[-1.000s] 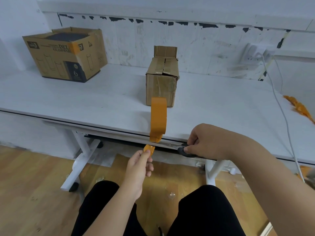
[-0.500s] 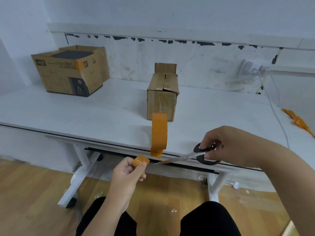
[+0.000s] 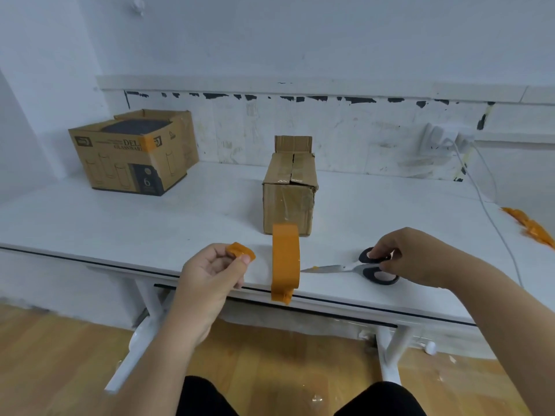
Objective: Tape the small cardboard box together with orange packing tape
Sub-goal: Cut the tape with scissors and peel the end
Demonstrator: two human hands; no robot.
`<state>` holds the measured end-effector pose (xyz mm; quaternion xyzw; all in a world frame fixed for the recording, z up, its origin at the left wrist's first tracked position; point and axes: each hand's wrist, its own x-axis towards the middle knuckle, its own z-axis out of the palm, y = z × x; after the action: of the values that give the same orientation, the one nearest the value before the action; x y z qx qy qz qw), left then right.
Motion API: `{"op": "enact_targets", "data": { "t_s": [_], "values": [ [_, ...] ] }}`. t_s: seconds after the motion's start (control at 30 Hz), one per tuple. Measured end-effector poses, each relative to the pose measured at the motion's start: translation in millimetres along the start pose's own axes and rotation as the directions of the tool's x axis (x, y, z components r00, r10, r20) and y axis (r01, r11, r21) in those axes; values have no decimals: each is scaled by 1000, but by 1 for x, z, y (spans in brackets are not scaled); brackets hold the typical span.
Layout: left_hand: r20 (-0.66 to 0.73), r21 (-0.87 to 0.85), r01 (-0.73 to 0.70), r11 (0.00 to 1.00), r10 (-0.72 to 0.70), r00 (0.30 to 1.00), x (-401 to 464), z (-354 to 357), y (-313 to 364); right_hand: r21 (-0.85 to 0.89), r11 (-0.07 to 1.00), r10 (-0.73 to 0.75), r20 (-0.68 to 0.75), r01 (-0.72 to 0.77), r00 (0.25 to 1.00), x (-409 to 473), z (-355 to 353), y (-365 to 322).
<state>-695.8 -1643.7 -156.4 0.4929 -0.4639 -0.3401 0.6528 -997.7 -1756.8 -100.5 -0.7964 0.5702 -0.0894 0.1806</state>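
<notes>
since half a second ago the scissors (image 3: 357, 268) have gone from held in the air near the table edge to lying flat on the table (image 3: 120, 232), and the left hand (image 3: 210, 271) has lifted its cut scrap of tape (image 3: 240, 252) up above the table edge.

head view: the left hand pinches the crumpled orange scrap between thumb and fingertips, its fingers curled. the right hand (image 3: 402, 256) rests its curled fingers on the black handles of the scissors; whether it truly grips them or is letting go, i cannot tell for sure, though the fingertips are wrapped at the loops. the blades point left toward the roll of orange tape (image 3: 285, 259), which stands on edge between the two hands, a short loose end hanging over the table edge below it.

the small box (image 3: 289, 199) sits just beyond the roll, farther from both hands, with its top flaps folded down, a seam showing along the middle and one flap standing up at the back. no orange tape shows on it. a bigger printed box (image 3: 132, 154) stands far off past the left hand, and crumpled orange tape (image 3: 531, 226) lies well to the right of the right hand.

by my reading the taping proper has not begun: only a bad end has been trimmed. pulling a fresh strip, laying it over the seam and cutting it are all left.
</notes>
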Motion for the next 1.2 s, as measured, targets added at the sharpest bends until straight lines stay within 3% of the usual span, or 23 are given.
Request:
{"op": "enact_targets", "data": {
  "t_s": [0.13,0.2,0.33,0.47,0.83,1.2],
  "values": [
    [-3,93,-34,995,35,999,21,4,13,27,1000,-8,-28,9,1000,4,4,-2],
    [16,163,-61,985,59,998,31,8,21,45,995,-82,-89,86,993,3,0,-9],
    [102,318,-131,939,103,989,50,22,37,259,920,-234,-233,292,944,1,-7,-55],
    [189,298,-175,938,121,974,61,40,51,327,839,-371,-244,436,896,7,-7,-112],
    [292,361,-255,897,151,944,57,41,53,399,814,-300,-332,422,894,15,3,-126],
    [225,327,-176,928,104,969,58,33,47,399,793,-328,-357,460,875,17,5,-125]
  ]
}}
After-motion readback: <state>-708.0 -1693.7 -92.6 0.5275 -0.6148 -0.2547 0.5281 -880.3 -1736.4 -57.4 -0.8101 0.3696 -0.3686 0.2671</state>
